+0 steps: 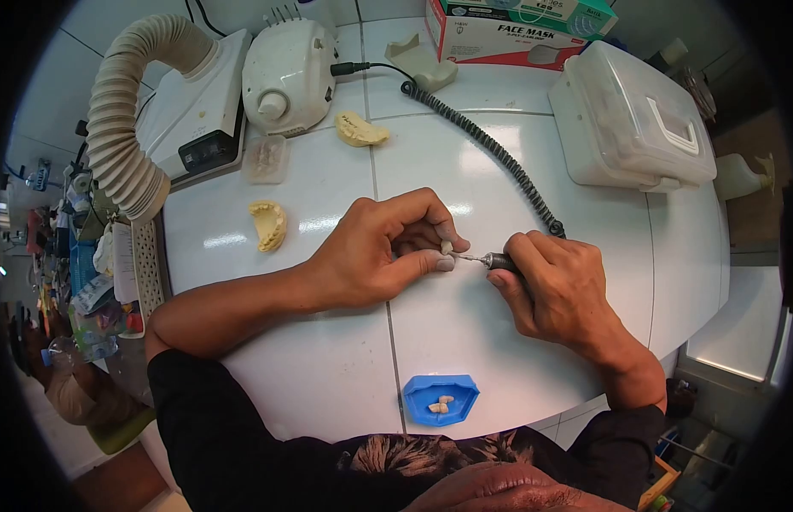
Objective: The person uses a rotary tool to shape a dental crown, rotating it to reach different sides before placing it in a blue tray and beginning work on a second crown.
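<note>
Between the thumb and fingers of my left hand (388, 247) is a small tooth-coloured piece, which looks like a dental crown (447, 247). My right hand (554, 286) is wrapped round a dark rotary handpiece (502, 262). Its thin metal bur points left and reaches the crown; whether it touches is too small to tell. A coiled black cord (490, 145) runs from near the handpiece to a white control unit (290, 77). Below the hands, a blue tray (420, 416) holds a few more tooth-coloured pieces (439, 408).
Two yellowish dental casts (268, 226) lie left of and beyond my left hand. A clear small box (265, 160) sits near the control unit. At the left stands a ribbed suction hose (115, 111); at the right, a lidded plastic case (635, 119). Face mask boxes (520, 38) stand behind.
</note>
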A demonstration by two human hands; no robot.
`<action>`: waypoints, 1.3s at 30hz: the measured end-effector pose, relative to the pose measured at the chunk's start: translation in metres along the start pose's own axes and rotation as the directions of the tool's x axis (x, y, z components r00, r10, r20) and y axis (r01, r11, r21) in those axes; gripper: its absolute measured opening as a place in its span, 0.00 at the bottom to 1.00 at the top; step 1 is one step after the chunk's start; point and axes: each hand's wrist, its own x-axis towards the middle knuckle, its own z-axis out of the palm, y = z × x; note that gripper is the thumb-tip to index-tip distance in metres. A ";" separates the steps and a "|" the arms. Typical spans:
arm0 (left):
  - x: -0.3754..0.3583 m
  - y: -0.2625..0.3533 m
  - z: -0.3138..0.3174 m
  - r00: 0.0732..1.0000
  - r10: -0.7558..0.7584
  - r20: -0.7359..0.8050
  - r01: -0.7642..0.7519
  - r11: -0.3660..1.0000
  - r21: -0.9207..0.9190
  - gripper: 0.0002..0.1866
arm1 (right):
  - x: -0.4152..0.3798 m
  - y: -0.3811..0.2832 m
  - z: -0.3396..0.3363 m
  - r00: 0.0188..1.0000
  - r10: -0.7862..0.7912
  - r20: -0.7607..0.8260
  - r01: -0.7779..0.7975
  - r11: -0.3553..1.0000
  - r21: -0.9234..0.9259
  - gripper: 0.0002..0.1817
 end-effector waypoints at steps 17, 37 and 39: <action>-0.003 -0.002 0.000 0.998 0.043 -0.044 -0.036 0.988 0.150 0.10 | 0.004 -0.001 0.002 1.000 -0.021 -0.018 0.020 1.000 -0.016 0.17; -0.002 0.002 -0.001 1.000 -0.027 -0.001 0.026 0.977 0.210 0.11 | 0.005 -0.003 0.002 1.000 -0.021 0.015 0.022 0.998 -0.051 0.16; -0.001 0.003 -0.002 1.000 -0.021 -0.001 0.021 0.978 0.207 0.11 | 0.005 -0.003 0.002 1.000 -0.007 0.024 0.009 0.999 -0.049 0.16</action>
